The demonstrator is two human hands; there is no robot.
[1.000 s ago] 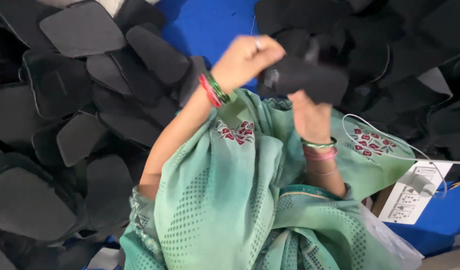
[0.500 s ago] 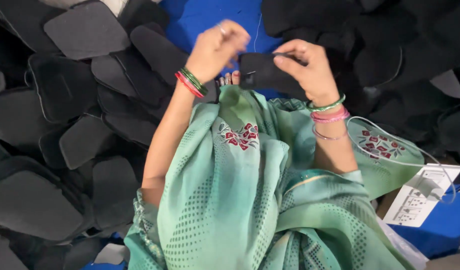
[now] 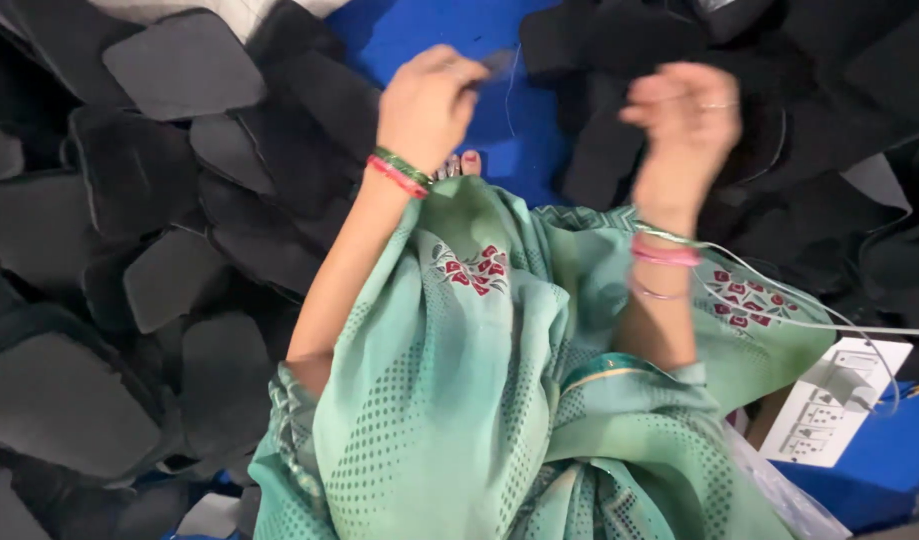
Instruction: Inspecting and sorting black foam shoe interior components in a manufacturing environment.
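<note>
We look down from our head at our own lap, draped in green cloth point(image 3: 480, 400) with small red flower embroidery, filling the lower middle of the frame. Our left hand point(image 3: 427, 105) is raised in the upper middle, fingers curled together and pinched on a small dark piece point(image 3: 496, 64) that juts to the right of the fingertips; a thin thread point(image 3: 511, 90) hangs down from it against the blue sheet point(image 3: 410, 35). Red and green bangles point(image 3: 400, 172) ring that wrist. Our right hand point(image 3: 685, 125) is up at the upper right of centre, blurred, fingers loosely bent and slightly apart; we cannot tell whether it grips anything. It sits just in front of black fabric point(image 3: 620, 60) heaped across the upper right. Pink bangles point(image 3: 666, 253) circle the right wrist. Toes point(image 3: 462, 165) peek out just below the left wrist, at the top edge of the green cloth. Dark grey foam pieces point(image 3: 180, 65), flat and rounded at the corners, lie overlapping all over the left half of the frame. A thin white cable point(image 3: 810, 310) runs from the right wrist toward the right edge, over a white printed card point(image 3: 830, 405) at the lower right, which rests on more blue sheet
</note>
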